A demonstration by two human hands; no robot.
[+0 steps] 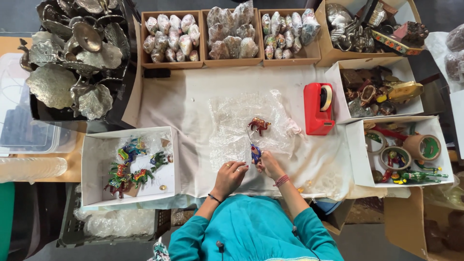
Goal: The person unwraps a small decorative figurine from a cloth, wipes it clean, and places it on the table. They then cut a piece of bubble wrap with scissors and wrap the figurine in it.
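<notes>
The cloth-covered counter (pixel 193 92) carries a sheet of bubble wrap (pixel 241 116) at centre, a red tape dispenser (pixel 316 108) at three o'clock. A small painted animal figurine (pixel 259 125) stands on the wrap. Right hand (pixel 269 165) fingers are closed round blue-handled scissors (pixel 254 152); left hand (pixel 230 175) pins the wrap edge. Blades point at the figurine: a slip could, I judge, nick it or topple it.

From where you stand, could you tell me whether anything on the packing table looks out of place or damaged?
Nothing stands out. The small figurine stands upright on the bubble wrap, the right hand holds scissors, and the left hand rests on the wrap's edge.
</notes>
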